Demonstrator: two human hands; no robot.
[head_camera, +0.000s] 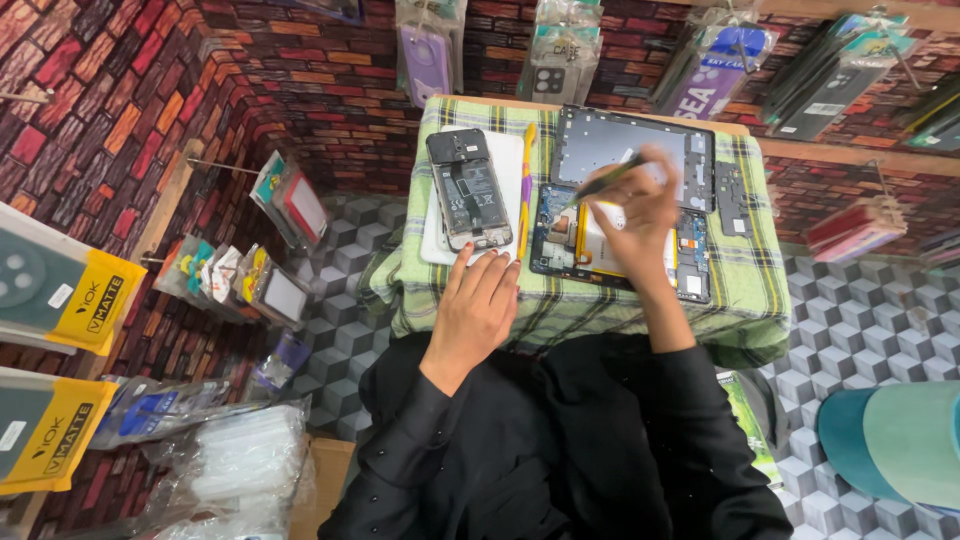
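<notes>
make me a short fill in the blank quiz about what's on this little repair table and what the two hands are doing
1. The right hand holds a thin ____ over the opened tablet.
2. The left hand rests palm-down on the ____ cloth.
3. The opened phone lies on a ____ pad.
4. A yellow and ____ tool lies between phone and tablet.

Missing words: tool; checked green; white; purple

Right hand (640, 215) covers the centre of the opened tablet (560, 235). Teal cap (890, 440) is cut off at the lower right edge. Hanging phone cases (430, 55) are cropped at the top edge.
</notes>
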